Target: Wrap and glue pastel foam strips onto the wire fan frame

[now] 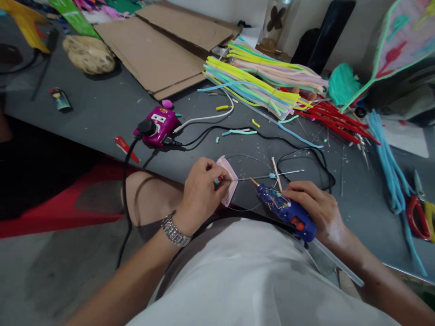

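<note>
My left hand (204, 190), wearing a metal watch, is closed on a wire craft piece. Its near end is a fan-like part edged in pink and lilac pipe cleaner (232, 188). A thin wire stem (253, 177) runs right from it, with a light blue bit wrapped on it, and thin wire loops curve out on both sides. My right hand (314, 206) is closed around a blue hot glue gun (285, 210), a clear glue stick (338, 262) poking out of its back. The gun's nozzle points at the stem, near or touching it; I cannot tell which. A pale pipe cleaner piece (276, 174) stands beside the gun.
A purple power socket (158, 127) with black cords sits left of centre, near a red cutter (125, 148). Pipe cleaner bundles (251, 86) and cardboard sheets (163, 50) lie behind. Scissors (419, 213) rest far right. Another person's arm (4, 131) shows at left.
</note>
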